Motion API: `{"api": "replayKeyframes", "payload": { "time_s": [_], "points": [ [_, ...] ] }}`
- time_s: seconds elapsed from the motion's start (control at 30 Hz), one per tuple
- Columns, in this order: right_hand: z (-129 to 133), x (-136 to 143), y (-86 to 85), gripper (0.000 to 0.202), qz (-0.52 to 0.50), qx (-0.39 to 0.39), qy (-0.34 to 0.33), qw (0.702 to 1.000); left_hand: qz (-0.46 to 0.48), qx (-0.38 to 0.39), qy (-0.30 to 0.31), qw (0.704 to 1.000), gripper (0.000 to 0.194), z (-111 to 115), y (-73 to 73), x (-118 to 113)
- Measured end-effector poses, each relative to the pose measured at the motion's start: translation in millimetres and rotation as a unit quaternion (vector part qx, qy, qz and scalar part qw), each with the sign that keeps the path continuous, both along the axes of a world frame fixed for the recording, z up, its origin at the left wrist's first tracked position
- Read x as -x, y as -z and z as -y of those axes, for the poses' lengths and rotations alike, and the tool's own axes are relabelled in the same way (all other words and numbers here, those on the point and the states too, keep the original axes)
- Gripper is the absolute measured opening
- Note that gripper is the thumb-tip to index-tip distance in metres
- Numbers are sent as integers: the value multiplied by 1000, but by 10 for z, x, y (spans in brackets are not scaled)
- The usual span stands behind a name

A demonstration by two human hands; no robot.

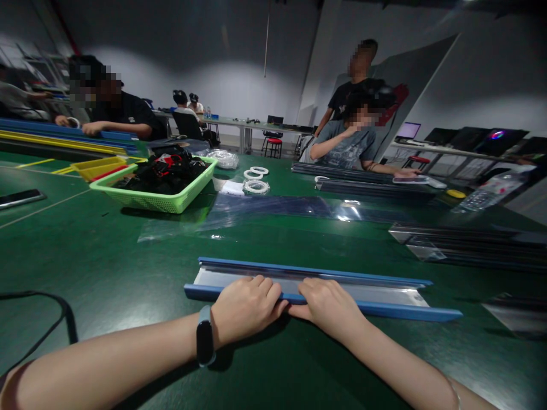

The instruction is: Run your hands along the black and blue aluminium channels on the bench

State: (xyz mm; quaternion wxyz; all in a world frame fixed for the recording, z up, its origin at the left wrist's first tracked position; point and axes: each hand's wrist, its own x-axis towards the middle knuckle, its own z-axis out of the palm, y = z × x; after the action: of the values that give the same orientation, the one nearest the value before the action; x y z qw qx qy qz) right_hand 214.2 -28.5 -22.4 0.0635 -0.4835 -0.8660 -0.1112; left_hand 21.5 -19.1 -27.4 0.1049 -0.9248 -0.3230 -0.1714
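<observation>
A long blue-edged channel strip (393, 307) with a pale inner face lies across the green table (141, 273) in front of me. Both my hands grip its near blue edge close to the middle. My left hand (248, 307), with a band on the wrist, curls its fingers over the edge, thumb below. Right beside it, my right hand (327, 304) wraps the same edge in the same way, and the two thumbs nearly meet. The fingertips inside the channel are partly hidden. Behind the strip lies a sheet of clear plastic film (273, 208).
A green basket (183, 199) of dark items stands back left, near white tape rolls (256, 186). Dark strips (478, 239) lie at the right, beside a plastic bottle (496, 191). A phone (21, 197) is far left. Several people sit or stand beyond.
</observation>
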Motion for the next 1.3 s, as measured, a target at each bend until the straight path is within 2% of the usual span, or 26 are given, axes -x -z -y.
{"api": "replayKeyframes", "payload": {
  "time_s": [0.13, 0.37, 1.3],
  "points": [
    [-8, -2, 7, 32, 9, 1, -16, 1000, -2, -3, 0, 1000, 24, -3, 0, -6],
    [6, 17, -25, 28, 5, 22, 5, 1000, -9, -6, -7, 1000, 25, 5, -10, -14],
    [15, 9, 2, 27, -16, 2, -18, 1000, -16, -4, -6, 1000, 25, 4, -4, -8]
  ]
}}
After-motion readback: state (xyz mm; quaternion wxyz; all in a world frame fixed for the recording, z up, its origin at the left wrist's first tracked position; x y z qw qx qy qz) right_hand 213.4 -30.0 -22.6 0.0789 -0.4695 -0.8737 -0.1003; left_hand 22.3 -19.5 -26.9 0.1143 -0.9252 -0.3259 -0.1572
